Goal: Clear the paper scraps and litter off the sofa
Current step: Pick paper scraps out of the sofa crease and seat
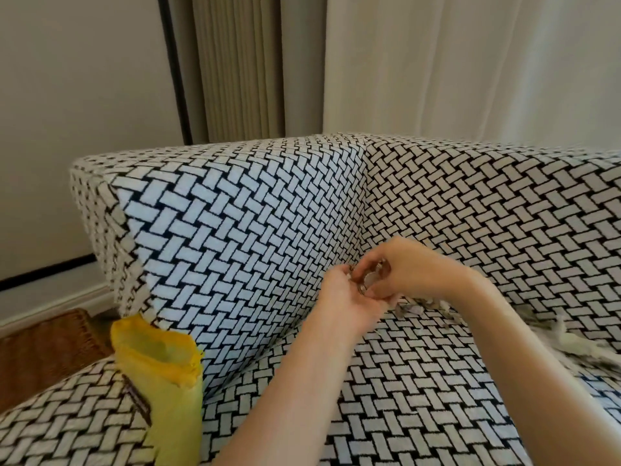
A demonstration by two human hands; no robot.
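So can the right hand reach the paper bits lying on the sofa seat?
Probably yes: the paper scraps lie uncovered on the sofa seat, close beside the right hand. It pinches some litter over the left hand, though.

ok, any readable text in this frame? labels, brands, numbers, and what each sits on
Nothing legible in this frame.
yellow bag: its dark label strip carries print, too blurred to read.
paper scraps held between left hand and right hand: no print visible.
sofa cover: woven pattern only, no text.
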